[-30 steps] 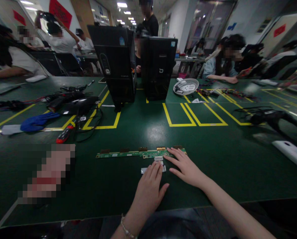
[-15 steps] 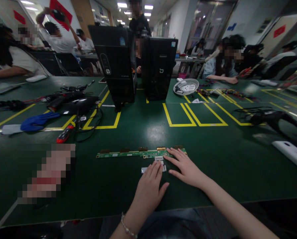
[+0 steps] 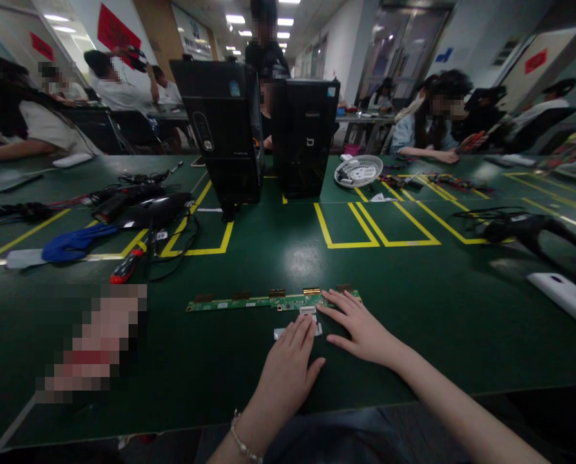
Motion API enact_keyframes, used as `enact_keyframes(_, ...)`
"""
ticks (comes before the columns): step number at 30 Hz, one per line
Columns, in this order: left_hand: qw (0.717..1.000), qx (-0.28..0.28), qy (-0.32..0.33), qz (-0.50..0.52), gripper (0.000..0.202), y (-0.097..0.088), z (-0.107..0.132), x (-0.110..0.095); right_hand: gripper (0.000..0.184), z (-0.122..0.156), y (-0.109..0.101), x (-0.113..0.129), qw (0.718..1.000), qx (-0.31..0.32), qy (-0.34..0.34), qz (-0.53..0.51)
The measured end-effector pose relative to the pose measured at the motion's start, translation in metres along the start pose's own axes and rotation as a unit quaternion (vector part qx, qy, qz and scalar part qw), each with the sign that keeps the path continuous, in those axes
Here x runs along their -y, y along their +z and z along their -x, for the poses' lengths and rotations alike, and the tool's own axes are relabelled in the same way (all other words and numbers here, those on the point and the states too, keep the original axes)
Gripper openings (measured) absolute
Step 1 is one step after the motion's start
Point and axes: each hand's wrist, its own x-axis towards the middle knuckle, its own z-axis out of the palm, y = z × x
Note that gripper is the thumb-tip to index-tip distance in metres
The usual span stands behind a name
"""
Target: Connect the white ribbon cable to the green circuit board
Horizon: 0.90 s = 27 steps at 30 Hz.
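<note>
In the head view, a long, narrow green circuit board (image 3: 234, 305) lies flat across the centre of the frame on a green tabletop (image 3: 413, 361). 5 copper-coloured tabs (image 3: 277, 293) stand along its upper edge, and 1 pale connector (image 3: 308, 310) sits at its lower edge, right of the board's middle. The right hand (image 3: 360, 322), right of centre, is open and palm down with its fingers spread; its fingertips rest on the right part of the board, and its thumb points left. The left hand (image 3: 290, 354), at lower centre, lies palm down with its fingers straight and close together over a whitish flat strip (image 3: 280, 334), just below the connector. Whether its fingertips press on the strip or the connector cannot be told. A beaded bracelet (image 3: 242, 441) circles the left wrist.

At upper centre stand 2 black computer towers, 1 on the left (image 3: 227, 129) and 1 on the right (image 3: 305, 138), with a person in dark clothes (image 3: 267, 58) behind them. Right of the towers is a white slotted basket (image 3: 375, 173) with small parts in it. At the left of the frame lie a blue glove (image 3: 78, 243), a red-and-black handled tool (image 3: 127, 266) and dark cables (image 3: 143, 180). A white casing (image 3: 566, 303) lies at the right edge, below a black cabled device (image 3: 529, 225). A person in a denim jacket (image 3: 416, 136) leans on the table at upper right.
</note>
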Motion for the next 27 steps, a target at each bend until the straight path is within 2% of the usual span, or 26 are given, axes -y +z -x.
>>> enact_keyframes(8, 1.000, -0.008, 0.012, 0.002, 0.059, -0.001, 0.002, 0.005, 0.060, 0.000, 0.001, 0.001, 1.000, 0.001, 0.004, 0.000)
enact_keyframes(18, 0.997, -0.044, 0.017, 0.055, 0.046, 0.000, 0.001, 0.013, 0.057, -0.001, 0.003, 0.002, 1.000, -0.006, 0.009, 0.004)
enact_keyframes(22, 0.998, -0.030, 0.019, 0.058, 0.046, 0.000, 0.001, 0.016, 0.057, 0.000, 0.004, 0.002, 1.000, -0.012, 0.005, 0.006)
enact_keyframes(27, 0.996, -0.044, 0.029, 0.066, 0.048, -0.012, 0.005, 0.019, 0.057, 0.000, 0.005, 0.001, 1.000, -0.012, 0.003, 0.008)
